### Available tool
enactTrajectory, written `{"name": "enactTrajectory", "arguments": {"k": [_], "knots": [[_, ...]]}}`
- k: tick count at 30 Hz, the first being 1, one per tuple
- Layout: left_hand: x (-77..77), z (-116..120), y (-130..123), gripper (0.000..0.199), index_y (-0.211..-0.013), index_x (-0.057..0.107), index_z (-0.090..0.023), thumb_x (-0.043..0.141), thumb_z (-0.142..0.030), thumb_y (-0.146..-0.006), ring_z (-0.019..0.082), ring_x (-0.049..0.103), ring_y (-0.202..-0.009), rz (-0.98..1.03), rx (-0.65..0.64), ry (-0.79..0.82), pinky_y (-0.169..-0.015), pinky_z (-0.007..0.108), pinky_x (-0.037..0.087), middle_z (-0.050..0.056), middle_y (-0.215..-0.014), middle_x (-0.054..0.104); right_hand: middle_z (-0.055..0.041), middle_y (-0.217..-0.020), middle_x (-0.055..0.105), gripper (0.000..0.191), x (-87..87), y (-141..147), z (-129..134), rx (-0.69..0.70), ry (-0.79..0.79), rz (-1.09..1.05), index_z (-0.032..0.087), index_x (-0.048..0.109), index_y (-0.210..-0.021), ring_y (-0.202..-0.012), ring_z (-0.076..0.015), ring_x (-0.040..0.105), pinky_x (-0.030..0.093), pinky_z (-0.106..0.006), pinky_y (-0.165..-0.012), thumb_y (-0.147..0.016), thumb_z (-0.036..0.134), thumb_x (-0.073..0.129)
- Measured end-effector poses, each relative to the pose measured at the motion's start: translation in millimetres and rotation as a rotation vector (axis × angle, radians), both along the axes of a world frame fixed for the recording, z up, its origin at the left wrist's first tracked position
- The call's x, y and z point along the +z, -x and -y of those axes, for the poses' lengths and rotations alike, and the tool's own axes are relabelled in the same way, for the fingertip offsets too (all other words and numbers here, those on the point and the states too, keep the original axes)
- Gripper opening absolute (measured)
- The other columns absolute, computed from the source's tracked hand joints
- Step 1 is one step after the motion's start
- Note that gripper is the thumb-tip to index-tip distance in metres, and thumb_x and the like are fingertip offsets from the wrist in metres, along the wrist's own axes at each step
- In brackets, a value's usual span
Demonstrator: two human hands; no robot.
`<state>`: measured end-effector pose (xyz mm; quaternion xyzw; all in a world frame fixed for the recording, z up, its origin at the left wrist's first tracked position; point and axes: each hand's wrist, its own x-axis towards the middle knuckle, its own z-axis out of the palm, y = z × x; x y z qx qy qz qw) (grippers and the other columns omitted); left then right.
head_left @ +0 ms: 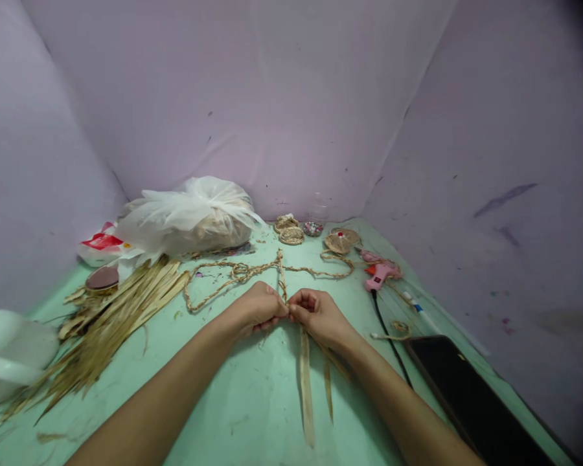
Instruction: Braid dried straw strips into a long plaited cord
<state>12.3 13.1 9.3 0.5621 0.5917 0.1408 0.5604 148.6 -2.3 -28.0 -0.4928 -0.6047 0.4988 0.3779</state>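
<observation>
My left hand [265, 308] and my right hand [318, 316] meet near the middle of the table, fingertips pinched together on a braided straw cord [282, 279]. The cord runs away from my fingers, and its long twisted length [204, 301] loops out to the left and right behind my hands. Below my grip, loose flat straw strips [306, 388] hang toward me and lie over the table. My fingers hide the exact spot where the strips join the braid.
On the left lie a bundle of dry straw strips [111, 317], a white plastic bag [189, 217] and a white jug [14, 356]. Coiled straw pieces [291, 235] sit at the back. To the right are a pink glue gun [381, 273], its black cord [388, 343] and a dark phone-like slab [471, 395].
</observation>
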Motion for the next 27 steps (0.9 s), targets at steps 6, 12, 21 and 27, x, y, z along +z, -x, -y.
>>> {"name": "enactTrajectory", "arguments": {"k": [6, 12, 21, 27], "knots": [[-3.2, -0.4, -1.8, 0.008, -0.044, 0.043, -0.014, 0.049, -0.009, -0.047, 0.002, 0.02, -0.033, 0.062, 0.083, -0.114, -0.035, 0.02, 0.01, -0.007, -0.034, 0.028, -0.0018, -0.064, 0.061, 0.015, 8.3, -1.2, 7.1, -0.002, -0.264, 0.363, 0.015, 0.06, -0.071, -0.059, -0.0111, 0.051, 0.036, -0.021, -0.055, -0.072, 0.018, 0.046], [-7.8, 3.3, -10.6, 0.019, -0.039, 0.033, -0.016, 0.048, -0.007, -0.046, 0.002, 0.018, -0.032, 0.065, 0.18, -0.081, -0.036, 0.021, 0.008, -0.007, -0.032, 0.025, -0.0081, -0.06, 0.064, 0.017, 36.3, 5.1, 21.1, -0.143, -0.155, 0.776, 0.015, 0.065, -0.063, -0.054, -0.0149, 0.053, 0.027, -0.024, -0.048, -0.068, 0.022, 0.05], [1.2, 2.1, -2.6, 0.02, -0.039, 0.029, -0.017, 0.046, -0.009, -0.044, 0.002, 0.013, -0.03, 0.167, 0.168, 0.121, -0.035, 0.022, 0.003, -0.007, -0.03, 0.022, -0.0128, -0.07, 0.067, 0.022, 38.2, 34.4, 44.3, -0.087, -0.231, 0.945, 0.015, 0.066, -0.073, -0.058, -0.0189, 0.058, 0.023, -0.027, -0.048, -0.071, 0.016, 0.044], [0.5, -3.1, 7.0, 0.006, -0.044, 0.043, -0.014, 0.049, -0.012, -0.046, 0.002, 0.017, -0.029, 0.145, 0.029, 0.076, -0.034, 0.02, 0.006, -0.007, -0.03, 0.027, -0.003, -0.051, 0.059, 0.019, 38.2, 6.3, 19.7, -0.018, -0.011, 0.568, 0.016, 0.061, -0.056, -0.047, -0.0122, 0.048, 0.027, -0.023, -0.045, -0.065, 0.032, 0.057]]}}
